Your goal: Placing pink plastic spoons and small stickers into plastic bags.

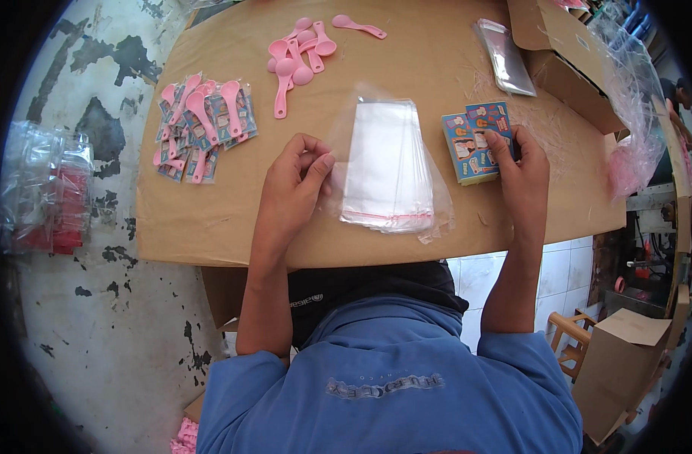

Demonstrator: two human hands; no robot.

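My left hand (299, 168) is closed in a pinch at the left edge of a clear plastic bag (337, 181). Beside it a stack of clear plastic bags (388, 163) lies on the brown-covered table, slightly fanned. With thumb on top and fingers behind, my right hand (522, 160) grips a blue printed card (482, 117) at the pile of matching cards (461, 155). Pink plastic spoons (284, 76) lie loose in a heap at the far left, one spoon (359, 26) apart from them. Closer in on the left, several bagged spoons with cards (202, 125) are piled up.
At the far right stand an open cardboard box (565, 68) and a packet of clear bags (505, 57). Crumpled plastic film (637, 113) hangs beyond the table's right edge. Packed plastic bundles (51, 189) sit left of the table. Another cardboard box (618, 363) stands at lower right.
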